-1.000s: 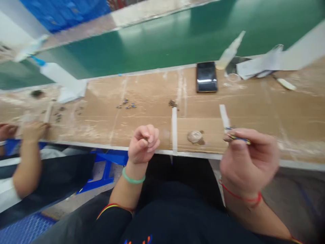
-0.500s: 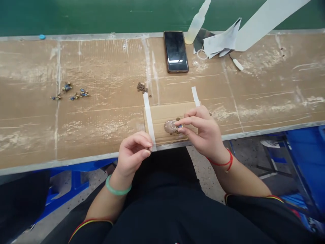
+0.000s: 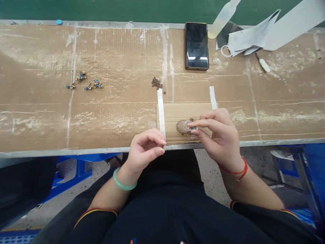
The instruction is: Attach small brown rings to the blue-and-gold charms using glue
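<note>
My left hand [image 3: 147,147] is closed in a pinch at the table's front edge, with a tiny brown piece [image 3: 164,146] just showing at the fingertips. Thumb and fingers of my right hand [image 3: 215,134] pinch a small blue and gold part [image 3: 194,128]. That part is held at the right side of a small clear round container [image 3: 183,126] on a cardboard pad [image 3: 175,113]. Brown bits show around the container, partly hidden by my right fingers. A pile of small brown rings [image 3: 156,82] lies beyond the pad's left tape strip [image 3: 161,115].
Several blue and gold parts [image 3: 87,86] lie to the left on the cardboard-covered table [image 3: 122,67]. Toward the back are a phone [image 3: 196,45], a plastic bottle [image 3: 223,20], folded paper [image 3: 247,39], a clear ring [image 3: 225,51] and a small white-handled tool [image 3: 264,65].
The camera view has shifted, so the table and its things appear further right. Both hands keep their pinches, and the right one stays beside the clear container.
</note>
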Demonstrator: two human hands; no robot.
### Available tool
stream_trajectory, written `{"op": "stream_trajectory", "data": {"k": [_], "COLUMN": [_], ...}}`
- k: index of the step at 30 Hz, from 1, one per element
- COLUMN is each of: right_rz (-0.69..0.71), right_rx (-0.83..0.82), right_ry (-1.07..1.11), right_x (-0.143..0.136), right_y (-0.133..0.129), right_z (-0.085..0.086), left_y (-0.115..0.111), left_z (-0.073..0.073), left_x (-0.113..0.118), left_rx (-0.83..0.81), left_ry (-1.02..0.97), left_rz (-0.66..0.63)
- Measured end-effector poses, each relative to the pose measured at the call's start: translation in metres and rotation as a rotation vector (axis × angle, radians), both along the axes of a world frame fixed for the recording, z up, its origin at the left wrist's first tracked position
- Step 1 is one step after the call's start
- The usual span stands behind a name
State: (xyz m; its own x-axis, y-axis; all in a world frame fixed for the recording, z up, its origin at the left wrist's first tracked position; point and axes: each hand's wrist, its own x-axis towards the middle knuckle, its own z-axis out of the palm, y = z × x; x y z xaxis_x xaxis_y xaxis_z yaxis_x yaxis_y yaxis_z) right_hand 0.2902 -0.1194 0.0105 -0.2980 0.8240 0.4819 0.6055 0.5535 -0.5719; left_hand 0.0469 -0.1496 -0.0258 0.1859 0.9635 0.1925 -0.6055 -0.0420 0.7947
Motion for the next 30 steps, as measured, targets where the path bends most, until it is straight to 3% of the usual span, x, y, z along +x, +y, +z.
{"op": "stream_trajectory", "data": {"k": [12,30], "right_rz": [0.001,-0.058], "right_rx": [0.093,0.142], "right_ry": [-0.075,-0.11], "right_x": [0.0013,0.0048], "right_y": [-0.0036,-0.0048], "right_z": [0.0097,0.0064], "left_y": [-0.0006,-0.0008], "left_z": [0.003,0.0021], "left_x": [0.0011,0.0021], "left_rx": [0.004,0.042], "left_ry": [0.047,0.01], "left_rz": [0.03,0.032]}}
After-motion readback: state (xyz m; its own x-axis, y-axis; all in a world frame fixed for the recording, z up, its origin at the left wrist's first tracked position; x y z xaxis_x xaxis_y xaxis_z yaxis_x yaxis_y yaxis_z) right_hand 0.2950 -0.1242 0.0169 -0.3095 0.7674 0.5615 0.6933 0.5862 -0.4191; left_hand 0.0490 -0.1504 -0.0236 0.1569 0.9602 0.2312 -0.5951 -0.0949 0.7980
